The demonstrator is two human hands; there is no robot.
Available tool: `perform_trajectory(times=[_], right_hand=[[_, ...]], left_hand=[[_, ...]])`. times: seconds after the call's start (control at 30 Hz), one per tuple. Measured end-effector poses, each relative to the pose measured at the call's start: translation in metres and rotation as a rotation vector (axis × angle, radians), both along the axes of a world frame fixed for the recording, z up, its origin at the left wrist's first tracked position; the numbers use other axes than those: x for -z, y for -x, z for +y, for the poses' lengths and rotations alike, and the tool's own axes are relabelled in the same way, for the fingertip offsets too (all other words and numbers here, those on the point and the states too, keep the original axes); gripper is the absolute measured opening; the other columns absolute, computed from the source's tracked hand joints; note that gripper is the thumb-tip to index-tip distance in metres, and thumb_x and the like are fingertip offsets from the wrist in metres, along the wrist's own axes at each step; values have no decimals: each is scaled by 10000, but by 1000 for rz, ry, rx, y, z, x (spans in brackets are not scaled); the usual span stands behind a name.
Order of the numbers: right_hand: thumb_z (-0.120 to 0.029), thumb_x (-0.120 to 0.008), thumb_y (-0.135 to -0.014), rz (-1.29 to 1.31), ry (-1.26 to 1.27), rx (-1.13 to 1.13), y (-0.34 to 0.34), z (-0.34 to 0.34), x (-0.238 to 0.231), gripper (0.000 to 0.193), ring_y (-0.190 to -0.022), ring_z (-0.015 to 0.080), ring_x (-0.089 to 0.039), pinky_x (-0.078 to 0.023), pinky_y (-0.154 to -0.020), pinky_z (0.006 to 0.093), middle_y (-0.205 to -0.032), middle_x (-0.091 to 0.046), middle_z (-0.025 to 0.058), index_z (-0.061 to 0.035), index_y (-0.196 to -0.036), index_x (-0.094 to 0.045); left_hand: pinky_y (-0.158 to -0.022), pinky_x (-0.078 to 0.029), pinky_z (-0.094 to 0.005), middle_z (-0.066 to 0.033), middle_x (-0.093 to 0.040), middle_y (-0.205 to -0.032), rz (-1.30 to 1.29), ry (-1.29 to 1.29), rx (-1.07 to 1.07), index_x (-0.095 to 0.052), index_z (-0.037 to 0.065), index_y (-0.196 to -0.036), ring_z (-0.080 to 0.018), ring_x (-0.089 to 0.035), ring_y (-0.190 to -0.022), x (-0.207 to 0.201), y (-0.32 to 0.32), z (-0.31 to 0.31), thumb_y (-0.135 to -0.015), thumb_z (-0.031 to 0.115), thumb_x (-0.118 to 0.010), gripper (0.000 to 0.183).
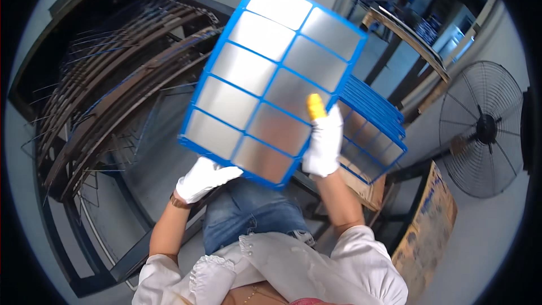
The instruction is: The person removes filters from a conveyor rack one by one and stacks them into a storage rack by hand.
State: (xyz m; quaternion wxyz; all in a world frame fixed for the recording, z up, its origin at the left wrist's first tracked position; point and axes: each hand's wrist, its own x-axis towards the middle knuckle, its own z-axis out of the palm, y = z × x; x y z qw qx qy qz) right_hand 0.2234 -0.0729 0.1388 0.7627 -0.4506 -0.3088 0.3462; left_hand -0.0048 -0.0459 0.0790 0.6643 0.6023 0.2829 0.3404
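Observation:
A flat silver panel (226,92) with a blue frame and blue grid lines is held up, tilted, in front of me. My right hand (325,141), in a white glove with a yellow cover on the thumb, grips its right edge; the thumb lies on the silver face and the other fingers are hidden behind. At the lower left edge, my white-gloved left hand (204,181) supports the panel, its fingers partly hidden by the frame. Behind my right hand, several similar blue-framed panels (377,130) stand in a stack.
A wooden support (367,186) lies under the stacked panels. On the left stands a dark rack (130,79) with curved bars and thin wires. At the right are a round wire-guard fan (485,129) and a worn wooden board (426,231). A wood-topped frame (403,36) stands farther back.

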Motion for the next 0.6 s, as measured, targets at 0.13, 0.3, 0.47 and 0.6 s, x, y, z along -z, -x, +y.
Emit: perform_trajectory(times=[0.13,0.3,0.47,0.6], right_hand=[[-202,-673,-886,-662,221,358,-92,-59,0,224,-818,92,-480,-421,-744,258,-917,-564,2,-44,-1008,-570],[-56,-687,-837,-1178,456,115,-136,-126,-42,314,-844,172,-638,-480,-767,266,-942,-679,75,-4,-1135,-603],[-199,-648,-872,-1596,723,-137,-144,-112,-31,305,-710,363,-625,-487,-624,408,-828,-649,194,-29,-1122,-607],[-156,-669,-857,-1557,810,-219,-167,-102,11,278,-713,360,-631,-488,-624,373,-818,-648,189,-51,-1108,-610]], left_hand=[[-938,-435,-400,-237,-574,-1159,752,-596,-25,-404,-9,-1365,-307,-565,-1094,49,-14,31,-855,317,-686,668],[-991,-413,-407,-271,-559,-1187,853,-511,23,-342,-3,-1408,-390,-535,-1146,105,-5,47,-828,549,-614,846],[-837,-485,-356,-225,-647,-988,936,-387,69,-391,34,-1393,-259,-649,-960,114,-4,48,-852,523,-625,766],[-896,-464,-383,-270,-610,-1089,730,33,137,-390,31,-1391,-333,-614,-1046,98,-5,50,-833,547,-633,798]])
